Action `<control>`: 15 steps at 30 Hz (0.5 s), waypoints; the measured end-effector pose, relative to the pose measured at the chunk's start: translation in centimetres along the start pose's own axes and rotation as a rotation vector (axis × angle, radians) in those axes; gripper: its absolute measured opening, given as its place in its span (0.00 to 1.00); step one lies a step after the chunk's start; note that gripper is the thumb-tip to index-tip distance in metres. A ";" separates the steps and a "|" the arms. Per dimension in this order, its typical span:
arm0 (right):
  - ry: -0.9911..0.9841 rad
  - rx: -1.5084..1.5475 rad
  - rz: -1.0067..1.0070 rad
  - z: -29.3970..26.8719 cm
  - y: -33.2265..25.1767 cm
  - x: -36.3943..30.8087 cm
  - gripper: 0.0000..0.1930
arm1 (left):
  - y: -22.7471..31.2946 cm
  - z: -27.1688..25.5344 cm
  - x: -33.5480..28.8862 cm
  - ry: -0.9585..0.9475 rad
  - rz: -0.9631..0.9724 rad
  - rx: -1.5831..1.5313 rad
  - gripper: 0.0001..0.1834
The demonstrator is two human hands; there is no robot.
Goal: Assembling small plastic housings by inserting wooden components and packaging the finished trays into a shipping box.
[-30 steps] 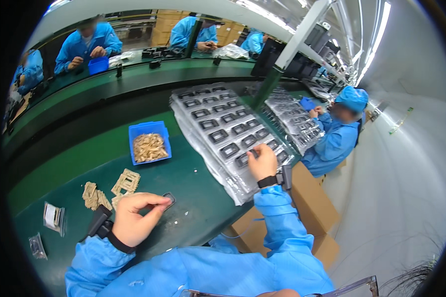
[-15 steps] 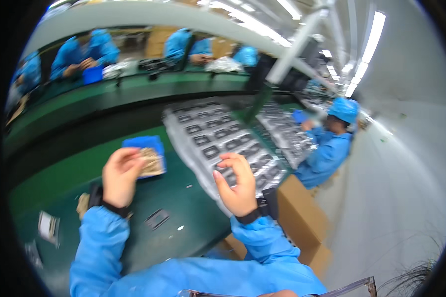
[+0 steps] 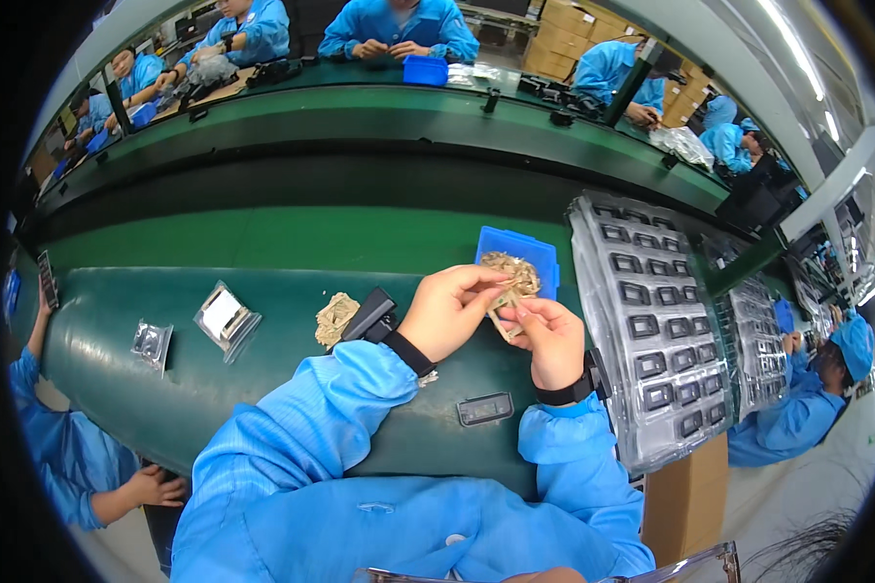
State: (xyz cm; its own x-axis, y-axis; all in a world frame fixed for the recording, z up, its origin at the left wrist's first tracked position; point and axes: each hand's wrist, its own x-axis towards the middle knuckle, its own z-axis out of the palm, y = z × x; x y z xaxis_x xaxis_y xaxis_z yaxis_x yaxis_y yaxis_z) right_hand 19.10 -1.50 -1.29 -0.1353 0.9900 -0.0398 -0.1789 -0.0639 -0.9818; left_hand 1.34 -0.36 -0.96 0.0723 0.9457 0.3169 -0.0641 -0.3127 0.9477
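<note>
Presently, a beige piece (image 3: 503,325) sits between both hands, before the blue bin (image 3: 548,270); left hand (image 3: 449,309), fingers nearly closed, pinches it; right hand (image 3: 554,342), likewise curled, grips its lower part.

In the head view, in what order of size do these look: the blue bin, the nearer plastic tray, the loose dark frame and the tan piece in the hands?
1. Nearer plastic tray
2. Blue bin
3. Loose dark frame
Not ranked: tan piece, because it is partly hidden and its full size is unsure.
</note>
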 end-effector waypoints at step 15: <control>0.074 -0.180 -0.383 0.6 1.7 -1.6 0.09 | 1.2 1.0 -1.6 0.008 0.527 0.871 0.06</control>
State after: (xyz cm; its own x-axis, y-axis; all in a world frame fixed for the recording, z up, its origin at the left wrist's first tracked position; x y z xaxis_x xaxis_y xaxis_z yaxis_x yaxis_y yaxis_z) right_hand 18.48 -3.28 -2.79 -0.0206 0.9447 0.3272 -0.0288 0.3266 -0.9447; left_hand 2.16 -2.37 -0.30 0.2369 0.6685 0.7050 0.6614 -0.6425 0.3870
